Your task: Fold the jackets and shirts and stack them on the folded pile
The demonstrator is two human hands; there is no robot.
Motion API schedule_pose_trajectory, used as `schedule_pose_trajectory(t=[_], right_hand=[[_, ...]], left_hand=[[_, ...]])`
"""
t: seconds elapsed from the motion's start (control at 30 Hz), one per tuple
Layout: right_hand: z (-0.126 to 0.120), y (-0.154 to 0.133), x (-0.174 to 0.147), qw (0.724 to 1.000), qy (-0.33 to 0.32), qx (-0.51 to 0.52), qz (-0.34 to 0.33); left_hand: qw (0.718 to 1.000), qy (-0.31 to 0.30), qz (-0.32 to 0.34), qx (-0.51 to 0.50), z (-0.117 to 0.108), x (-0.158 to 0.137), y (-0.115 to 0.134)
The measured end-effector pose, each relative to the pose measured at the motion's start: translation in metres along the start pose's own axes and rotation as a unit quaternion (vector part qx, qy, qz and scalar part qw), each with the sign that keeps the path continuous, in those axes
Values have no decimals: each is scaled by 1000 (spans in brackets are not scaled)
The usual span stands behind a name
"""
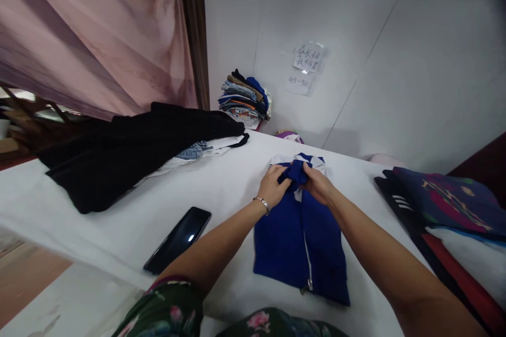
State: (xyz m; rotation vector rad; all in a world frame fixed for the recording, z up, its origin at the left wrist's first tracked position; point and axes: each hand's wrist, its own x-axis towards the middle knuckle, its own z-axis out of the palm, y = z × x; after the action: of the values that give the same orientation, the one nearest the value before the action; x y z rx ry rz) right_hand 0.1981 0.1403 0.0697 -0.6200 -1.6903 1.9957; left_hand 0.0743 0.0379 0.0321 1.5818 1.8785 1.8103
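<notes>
A blue zip-up jacket (282, 242) with white parts near its collar lies on the white table, its zipper running down the front to a metal pull at the near edge. My left hand (272, 187) wears a bracelet and pinches the bunched blue cloth by the collar. From the other side, my right hand (317, 183) grips the same bunched cloth, thumb and fingers closed. Both hands are at the jacket's far end, and the bunch hides part of the collar.
A black phone (179, 239) lies left of the jacket. Black garments (130, 147) are heaped over jeans and white cloth at the left. Folded clothes (454, 205) sit at the right. A clothes stack (245, 97) stands beyond the table, near a wall with paper notes (308, 58).
</notes>
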Motion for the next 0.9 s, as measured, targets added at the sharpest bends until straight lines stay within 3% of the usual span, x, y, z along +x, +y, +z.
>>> schedule_pose_trajectory(t=[0.13,0.27,0.37,0.47,0.63,0.7,0.8,0.9], right_hand=[[-10,5,-23,995,15,-99,12],[-23,-4,-27,996,46,-70,17],[-32,-27,-16,998,46,20,-35],[-39,-55,2,995,39,60,-70],[-49,-89,36,982,70,91,-149],[-57,-96,47,977,96,85,-171],[-80,-103,54,970,134,69,-189],[-109,-111,50,961,174,56,-208]], left_hand=[[999,3,11,-48,10,-14,4],[999,-10,-14,-32,7,-28,-8],[992,-4,-121,45,-5,-36,-31],[963,-51,-238,113,-16,-46,-55],[923,-139,-353,69,-19,-58,-68],[927,-159,-334,63,-16,-58,-64],[945,-181,-256,96,-6,-52,-51],[946,-216,-208,123,15,-41,-32]])
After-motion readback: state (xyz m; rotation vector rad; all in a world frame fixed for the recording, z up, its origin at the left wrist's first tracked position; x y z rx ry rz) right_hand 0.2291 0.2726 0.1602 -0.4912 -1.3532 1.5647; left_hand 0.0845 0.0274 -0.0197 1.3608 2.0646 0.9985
